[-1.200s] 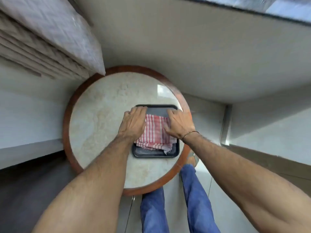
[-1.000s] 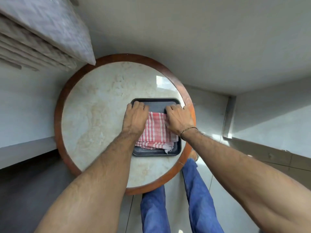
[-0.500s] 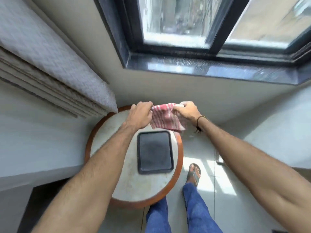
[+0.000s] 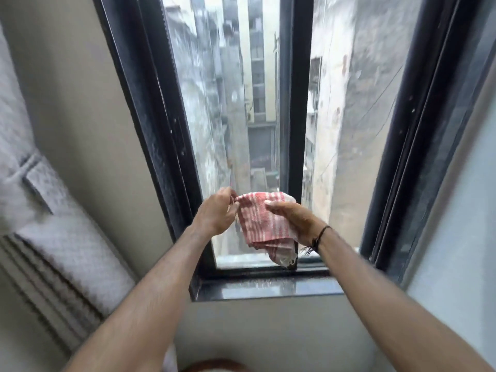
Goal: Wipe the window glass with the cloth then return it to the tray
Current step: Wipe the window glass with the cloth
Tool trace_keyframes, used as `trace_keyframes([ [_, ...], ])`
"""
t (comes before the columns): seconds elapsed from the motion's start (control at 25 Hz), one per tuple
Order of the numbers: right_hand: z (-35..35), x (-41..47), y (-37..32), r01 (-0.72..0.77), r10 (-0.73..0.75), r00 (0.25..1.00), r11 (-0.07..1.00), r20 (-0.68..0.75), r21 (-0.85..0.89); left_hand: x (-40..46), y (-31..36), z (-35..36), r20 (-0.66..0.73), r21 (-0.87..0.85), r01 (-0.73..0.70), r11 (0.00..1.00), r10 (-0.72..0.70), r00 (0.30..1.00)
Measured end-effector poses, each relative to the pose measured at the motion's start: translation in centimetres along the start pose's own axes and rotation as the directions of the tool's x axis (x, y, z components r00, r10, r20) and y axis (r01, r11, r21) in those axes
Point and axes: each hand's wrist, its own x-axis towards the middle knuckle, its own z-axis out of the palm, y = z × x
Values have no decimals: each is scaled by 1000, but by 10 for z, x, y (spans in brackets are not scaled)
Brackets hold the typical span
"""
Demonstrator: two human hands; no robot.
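A folded red-and-white checked cloth (image 4: pixel 264 225) hangs in the air in front of the lower part of the window glass (image 4: pixel 230 108). My left hand (image 4: pixel 216 212) pinches its upper left corner. My right hand (image 4: pixel 294 218) lies against its right side and grips it, thumb on the front. The glass is a tall pane in a black frame, with a second pane (image 4: pixel 351 116) to the right of a black upright. The cloth is near the glass; contact cannot be judged. The tray is out of view.
A black stone sill (image 4: pixel 268 287) runs under the window. A grey quilted curtain (image 4: pixel 53 224) hangs at the left along the beige wall. The brown rim of the round table (image 4: pixel 214 365) shows at the bottom edge. A pale wall stands at the right.
Both hands lifted the cloth out of the tray and raised it from table height to the window glass. The view tilted up, so tray and table left the frame.
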Motion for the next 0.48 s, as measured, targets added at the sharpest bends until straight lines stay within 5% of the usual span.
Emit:
trace_keyframes([
  [0.12,18,-1,-51,169,-106,962,955,-252,244,34,10,-48,-152,76,-50,996,61,986],
  [0.28,46,3,-105,502,-311,751,842,-583,198,76,9,-97,-398,285,-72,956,186,898],
  [0.36,58,13,-125,644,-464,565,765,-683,13,99,8,-120,-463,364,-67,929,243,853],
  [0.48,77,32,-142,732,-790,54,447,-610,-514,133,1,-150,-514,505,-41,862,339,788],
])
